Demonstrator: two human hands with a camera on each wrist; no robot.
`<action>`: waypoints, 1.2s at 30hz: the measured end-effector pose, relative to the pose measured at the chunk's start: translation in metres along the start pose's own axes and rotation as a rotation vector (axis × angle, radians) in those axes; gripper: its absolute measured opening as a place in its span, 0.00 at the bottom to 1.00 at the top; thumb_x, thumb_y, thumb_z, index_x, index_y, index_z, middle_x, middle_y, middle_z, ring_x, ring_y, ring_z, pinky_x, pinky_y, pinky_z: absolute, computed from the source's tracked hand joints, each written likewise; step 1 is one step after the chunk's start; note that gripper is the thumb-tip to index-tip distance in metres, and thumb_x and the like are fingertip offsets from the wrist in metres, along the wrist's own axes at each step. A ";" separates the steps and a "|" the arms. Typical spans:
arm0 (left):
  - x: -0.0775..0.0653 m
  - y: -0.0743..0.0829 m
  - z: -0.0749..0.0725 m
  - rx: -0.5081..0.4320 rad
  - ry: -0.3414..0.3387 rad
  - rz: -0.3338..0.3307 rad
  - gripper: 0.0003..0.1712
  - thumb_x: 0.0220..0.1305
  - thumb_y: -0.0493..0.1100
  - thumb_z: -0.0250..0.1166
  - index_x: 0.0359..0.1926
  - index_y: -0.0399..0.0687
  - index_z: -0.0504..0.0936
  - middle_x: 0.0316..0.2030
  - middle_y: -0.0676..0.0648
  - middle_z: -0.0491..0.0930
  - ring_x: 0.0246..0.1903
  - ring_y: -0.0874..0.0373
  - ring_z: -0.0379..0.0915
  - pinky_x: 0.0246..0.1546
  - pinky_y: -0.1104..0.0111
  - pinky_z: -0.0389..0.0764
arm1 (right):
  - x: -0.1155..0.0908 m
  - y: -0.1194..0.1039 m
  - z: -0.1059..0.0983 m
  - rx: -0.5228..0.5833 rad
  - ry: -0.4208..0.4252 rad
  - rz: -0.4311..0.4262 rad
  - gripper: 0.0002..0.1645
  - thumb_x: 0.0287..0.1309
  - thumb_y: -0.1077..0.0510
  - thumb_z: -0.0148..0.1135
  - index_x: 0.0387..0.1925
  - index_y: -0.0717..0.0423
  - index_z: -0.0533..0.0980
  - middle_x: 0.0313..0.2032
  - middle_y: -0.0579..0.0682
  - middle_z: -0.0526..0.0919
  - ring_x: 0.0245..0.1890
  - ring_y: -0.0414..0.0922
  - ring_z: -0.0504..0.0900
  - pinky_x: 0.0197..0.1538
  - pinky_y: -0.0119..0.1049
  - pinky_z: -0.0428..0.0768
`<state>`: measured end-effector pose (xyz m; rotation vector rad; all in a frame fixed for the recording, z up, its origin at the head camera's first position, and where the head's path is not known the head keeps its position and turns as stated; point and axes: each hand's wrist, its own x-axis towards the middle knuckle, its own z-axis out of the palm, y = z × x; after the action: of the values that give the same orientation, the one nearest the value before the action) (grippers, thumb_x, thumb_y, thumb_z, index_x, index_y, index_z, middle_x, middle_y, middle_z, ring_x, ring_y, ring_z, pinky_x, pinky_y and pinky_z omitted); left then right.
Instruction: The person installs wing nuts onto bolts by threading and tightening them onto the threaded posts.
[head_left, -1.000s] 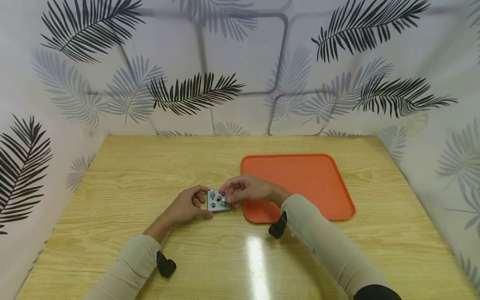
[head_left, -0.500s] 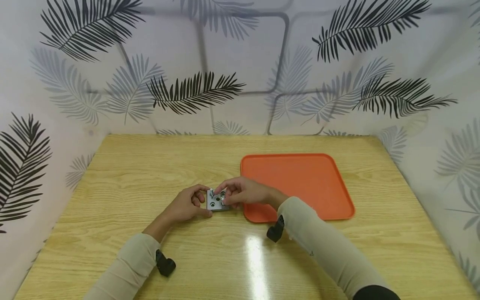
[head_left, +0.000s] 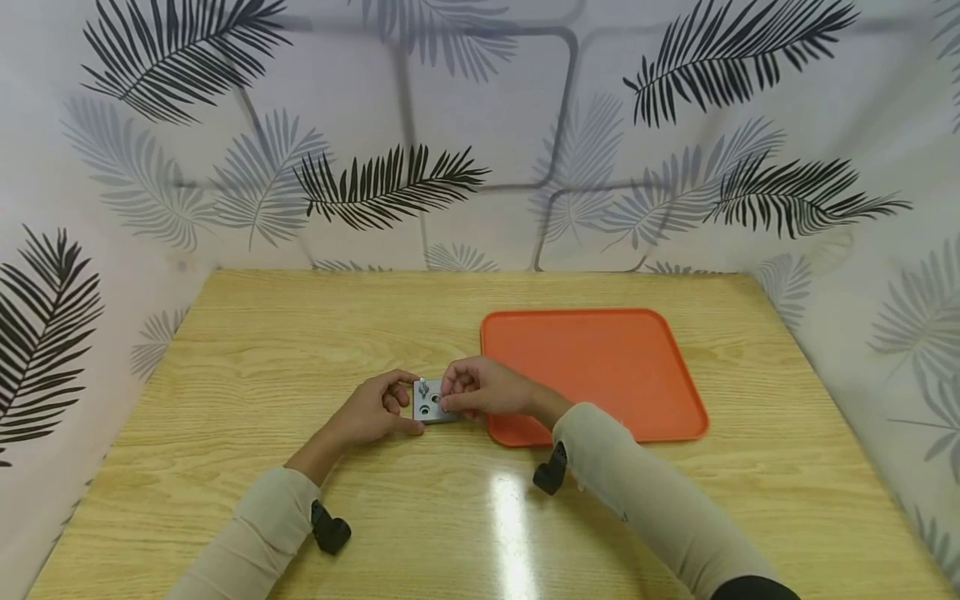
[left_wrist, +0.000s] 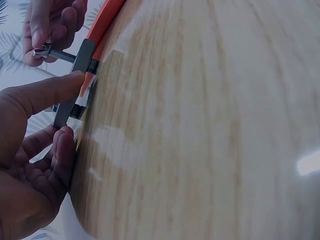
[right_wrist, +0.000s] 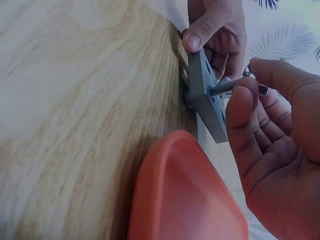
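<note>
A small grey metal plate point(head_left: 437, 415) with several holes stands on short dark feet over the table. My left hand point(head_left: 375, 410) grips its left end, thumb point(left_wrist: 57, 91) on the near edge and fingers on the far one. At the plate's right side, my right hand point(head_left: 491, 390) pinches the winged metal head of a wing bolt point(right_wrist: 223, 88) between thumb and index finger. That bolt's threaded shank enters a hole, with a good length showing above the plate. A second wing bolt point(head_left: 423, 388) stands upright at the far left corner.
An orange tray point(head_left: 592, 350) lies right of the plate, partly beneath my right hand and forearm. The wood-grain table point(head_left: 337, 317) meets a leaf-patterned backdrop point(head_left: 480, 108) behind and at both sides.
My right hand's fingers have shifted and curled around the bolt's head, which they now cover in the head view. The left hand and the plate stay in place.
</note>
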<state>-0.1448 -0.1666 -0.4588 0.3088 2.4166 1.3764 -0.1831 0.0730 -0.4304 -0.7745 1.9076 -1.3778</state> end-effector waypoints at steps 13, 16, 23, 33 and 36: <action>0.000 0.000 0.000 0.016 0.008 -0.024 0.38 0.51 0.41 0.79 0.62 0.41 0.74 0.38 0.46 0.72 0.32 0.56 0.66 0.36 0.67 0.71 | -0.006 -0.001 -0.017 -0.027 0.012 0.022 0.13 0.74 0.61 0.50 0.51 0.66 0.75 0.30 0.59 0.77 0.25 0.41 0.74 0.32 0.34 0.76; 0.000 -0.001 0.001 0.020 0.006 -0.025 0.38 0.51 0.41 0.79 0.62 0.41 0.74 0.38 0.46 0.72 0.32 0.56 0.66 0.36 0.67 0.71 | -0.006 -0.002 -0.019 -0.019 -0.045 0.013 0.14 0.73 0.64 0.51 0.54 0.66 0.75 0.31 0.63 0.78 0.25 0.41 0.74 0.33 0.33 0.76; 0.000 0.000 0.000 0.024 0.016 -0.021 0.38 0.50 0.41 0.79 0.62 0.42 0.74 0.38 0.46 0.72 0.32 0.56 0.66 0.36 0.68 0.70 | -0.003 -0.003 -0.019 0.011 -0.122 0.001 0.18 0.69 0.66 0.55 0.58 0.67 0.73 0.30 0.52 0.78 0.26 0.41 0.71 0.35 0.34 0.73; 0.000 0.001 0.000 0.035 0.012 -0.011 0.38 0.51 0.41 0.79 0.62 0.42 0.74 0.38 0.45 0.73 0.32 0.56 0.66 0.36 0.67 0.70 | -0.002 -0.005 -0.015 -0.017 -0.110 0.005 0.20 0.67 0.67 0.57 0.59 0.66 0.75 0.32 0.53 0.81 0.27 0.43 0.74 0.35 0.36 0.76; 0.000 0.001 0.000 0.030 0.009 -0.008 0.38 0.51 0.41 0.79 0.62 0.41 0.74 0.38 0.45 0.72 0.32 0.56 0.66 0.35 0.68 0.70 | -0.002 -0.005 -0.013 -0.018 -0.093 0.019 0.18 0.66 0.67 0.57 0.56 0.68 0.76 0.31 0.55 0.80 0.26 0.44 0.75 0.34 0.35 0.77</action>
<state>-0.1449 -0.1659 -0.4577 0.3013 2.4454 1.3423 -0.1914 0.0803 -0.4220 -0.8129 1.8530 -1.2931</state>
